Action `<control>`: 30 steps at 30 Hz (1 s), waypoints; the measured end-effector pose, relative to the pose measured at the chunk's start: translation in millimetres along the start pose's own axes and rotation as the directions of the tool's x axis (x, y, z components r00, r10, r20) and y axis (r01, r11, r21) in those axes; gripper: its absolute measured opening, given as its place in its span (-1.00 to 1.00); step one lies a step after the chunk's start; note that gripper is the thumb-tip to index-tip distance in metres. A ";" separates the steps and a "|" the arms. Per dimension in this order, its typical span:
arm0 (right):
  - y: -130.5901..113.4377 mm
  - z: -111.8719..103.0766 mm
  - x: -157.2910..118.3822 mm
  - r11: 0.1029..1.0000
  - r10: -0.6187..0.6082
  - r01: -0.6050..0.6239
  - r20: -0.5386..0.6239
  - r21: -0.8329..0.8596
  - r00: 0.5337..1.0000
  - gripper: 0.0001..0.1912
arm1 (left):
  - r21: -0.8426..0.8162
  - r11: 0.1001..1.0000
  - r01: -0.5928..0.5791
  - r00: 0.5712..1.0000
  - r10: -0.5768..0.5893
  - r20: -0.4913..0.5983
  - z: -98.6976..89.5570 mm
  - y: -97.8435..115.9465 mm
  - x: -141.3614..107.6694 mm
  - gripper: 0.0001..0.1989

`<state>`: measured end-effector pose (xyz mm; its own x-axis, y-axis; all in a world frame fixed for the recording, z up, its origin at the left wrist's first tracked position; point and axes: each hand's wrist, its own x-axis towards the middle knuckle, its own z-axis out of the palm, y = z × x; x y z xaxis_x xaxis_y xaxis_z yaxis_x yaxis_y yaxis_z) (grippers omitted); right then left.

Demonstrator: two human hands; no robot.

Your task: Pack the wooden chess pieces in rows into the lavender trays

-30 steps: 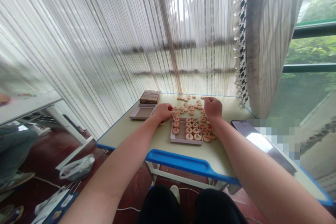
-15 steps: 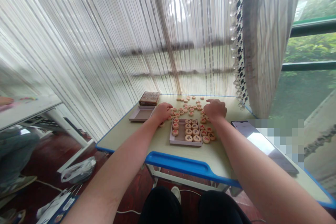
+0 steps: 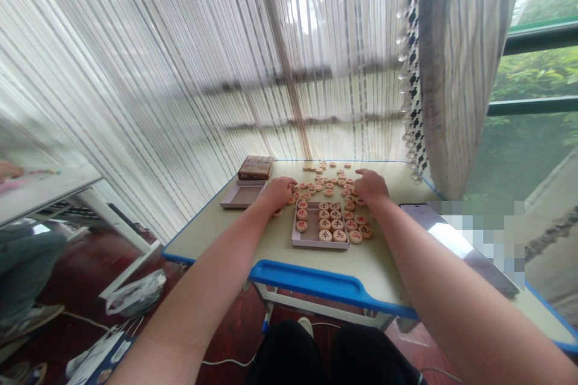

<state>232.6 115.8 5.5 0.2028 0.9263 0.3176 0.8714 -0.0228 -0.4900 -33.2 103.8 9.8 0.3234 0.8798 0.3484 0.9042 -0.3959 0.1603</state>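
Observation:
Wooden Chinese chess pieces [image 3: 329, 193], round and marked in red or black, lie scattered over the table. In front of them is a shallow box tray [image 3: 299, 242]. It holds a column of red pieces [image 3: 301, 226] at left and two columns of black pieces [image 3: 325, 235] at right, with a bare strip between. My left hand [image 3: 280, 192] rests at the left edge of the scattered pieces, fingers loosely bent and apart, fingertips near some of them. Over the right edge is my right hand [image 3: 372, 185], its index finger stretched out and the other fingers partly hidden. I see no piece held in either hand.
A second shallow tray [image 3: 244, 195] and a brown printed box [image 3: 256, 166] sit at the table's left. A large-screened device [image 3: 456, 240] lies at right. The table's front edge has a blue trough [image 3: 307, 280]. String curtains hang behind. Another person's hand [image 3: 9, 169] is far left.
Both hands stay almost where they were. A few pieces between and beside them appear slightly shifted. The camera view has moved a little.

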 end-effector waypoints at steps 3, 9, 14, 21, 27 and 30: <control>0.1 5.8 1.5 0.998 -0.060 0.061 0.102 -0.005 0.993 -0.60 | 0.020 1.000 0.005 0.997 -0.007 0.074 0.4 -0.9 -0.4 -0.61; -16.1 0.1 -8.5 0.994 -0.089 0.097 0.130 -0.053 0.988 -0.69 | -0.011 0.999 0.036 0.998 -0.035 0.058 -3.6 3.1 -2.2 -0.63; -29.2 -7.0 -19.6 0.985 -0.116 0.130 0.126 -0.110 0.985 -0.70 | -0.065 0.998 0.021 1.000 -0.020 0.018 -3.4 1.3 -2.2 -0.58; -25.8 -9.8 -20.1 0.994 -0.037 0.042 0.053 -0.105 0.998 -0.67 | 0.019 0.999 -0.040 0.997 0.038 0.068 -5.6 -1.7 -1.9 -0.70; -16.3 -10.0 -16.1 0.999 0.034 -0.033 0.008 -0.032 0.999 -0.68 | 0.045 0.999 -0.022 0.996 0.018 0.083 -6.2 -3.3 -1.2 -0.67; -13.0 -8.1 -12.6 0.999 0.039 -0.039 -0.010 -0.007 0.999 -0.63 | 0.051 0.998 0.025 0.995 -0.030 0.094 -5.8 -1.8 -1.5 -0.64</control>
<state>222.3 101.3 14.4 0.2413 0.9208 0.3063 0.8658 -0.0617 -0.4966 -36.9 101.6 14.3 0.3212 0.9121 0.2548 0.9251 -0.3597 0.1215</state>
